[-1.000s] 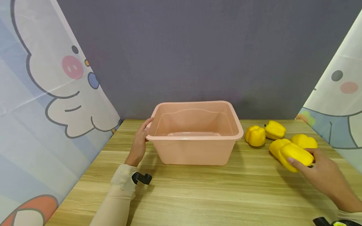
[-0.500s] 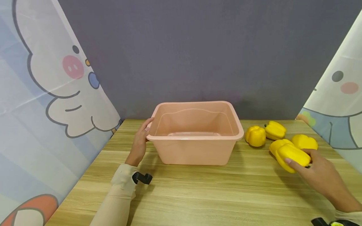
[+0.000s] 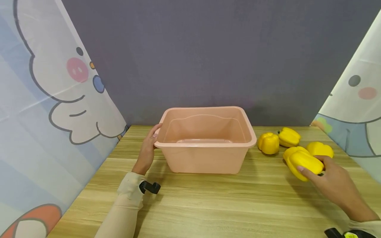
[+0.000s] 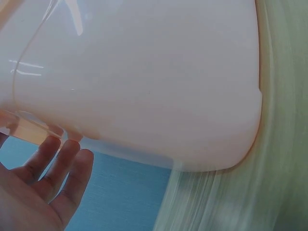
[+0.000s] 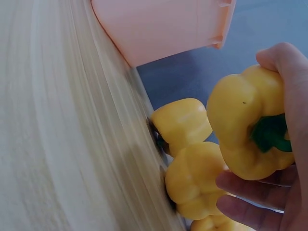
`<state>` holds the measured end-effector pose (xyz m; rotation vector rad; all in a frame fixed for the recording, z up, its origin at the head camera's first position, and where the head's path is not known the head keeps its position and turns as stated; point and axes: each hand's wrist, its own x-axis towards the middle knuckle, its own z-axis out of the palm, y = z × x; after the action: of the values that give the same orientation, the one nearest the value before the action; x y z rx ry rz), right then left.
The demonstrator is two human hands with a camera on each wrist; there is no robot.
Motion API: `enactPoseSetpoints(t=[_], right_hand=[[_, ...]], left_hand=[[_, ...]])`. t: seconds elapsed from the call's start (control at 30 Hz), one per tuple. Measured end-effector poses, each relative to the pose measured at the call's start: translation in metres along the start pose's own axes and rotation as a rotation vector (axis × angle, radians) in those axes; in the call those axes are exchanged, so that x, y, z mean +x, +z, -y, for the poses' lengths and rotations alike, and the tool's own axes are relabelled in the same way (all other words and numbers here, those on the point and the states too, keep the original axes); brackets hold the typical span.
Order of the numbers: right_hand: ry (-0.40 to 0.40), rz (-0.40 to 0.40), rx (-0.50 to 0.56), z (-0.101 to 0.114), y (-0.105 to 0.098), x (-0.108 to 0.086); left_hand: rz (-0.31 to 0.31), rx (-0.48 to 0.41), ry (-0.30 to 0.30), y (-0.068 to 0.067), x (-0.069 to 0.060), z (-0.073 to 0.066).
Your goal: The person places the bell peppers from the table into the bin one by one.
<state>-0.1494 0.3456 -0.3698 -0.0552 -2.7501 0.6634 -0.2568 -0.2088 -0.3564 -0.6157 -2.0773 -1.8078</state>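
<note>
A pink plastic tub (image 3: 202,158) stands on the wooden table with its opening upward. My left hand (image 3: 146,150) holds its left rim; in the left wrist view, several fingers (image 4: 77,180) reach up to the rim's underside. At the right, my right hand (image 3: 336,180) grips a yellow bell pepper (image 3: 308,162) between thumb and fingers. The right wrist view shows this pepper's green stem (image 5: 270,134) turned toward the palm. Behind and partly covered by it is another yellow bell pepper (image 3: 288,154). One more bell pepper (image 3: 320,149) lies just beyond my fingers.
Between the tub and my right hand, a yellow bell pepper (image 3: 269,143) stands near the tub's right side. Another pepper (image 3: 289,137) lies behind it. A dark grey panel (image 3: 208,59) closes off the table's back, and printed cloths (image 3: 53,109) flank both sides.
My right hand has shifted a little to the left with the held bell pepper, covering more of the pepper behind it. The left hand and the tub stay in place.
</note>
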Motion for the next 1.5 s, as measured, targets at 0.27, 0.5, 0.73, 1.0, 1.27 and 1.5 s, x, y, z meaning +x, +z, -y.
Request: enactPoseSetpoints(t=[0.27, 0.5, 0.73, 1.0, 1.27, 1.5], right_hand=[[0.004, 0.018, -0.011, 0.006, -0.002, 0.01], [-0.002, 0.032, -0.022, 0.012, -0.002, 0.014], [-0.032, 0.009, -0.022, 0.016, 0.001, 0.018], [-0.054, -0.012, -0.014, 0.024, 0.002, 0.023], [-0.063, -0.021, -0.012, 0.032, -0.002, 0.027], [-0.068, -0.023, -0.023, 0.041, -0.004, 0.033]], left_hand=[[-0.011, -0.002, 0.003, 0.0, 0.002, 0.0], [-0.011, -0.02, -0.016, 0.004, 0.002, 0.001], [0.0, -0.004, -0.003, 0.003, 0.002, 0.003], [-0.005, -0.007, -0.016, 0.003, 0.002, 0.004], [-0.004, -0.022, 0.002, 0.003, 0.002, 0.005], [-0.002, -0.019, 0.002, 0.002, 0.001, 0.004]])
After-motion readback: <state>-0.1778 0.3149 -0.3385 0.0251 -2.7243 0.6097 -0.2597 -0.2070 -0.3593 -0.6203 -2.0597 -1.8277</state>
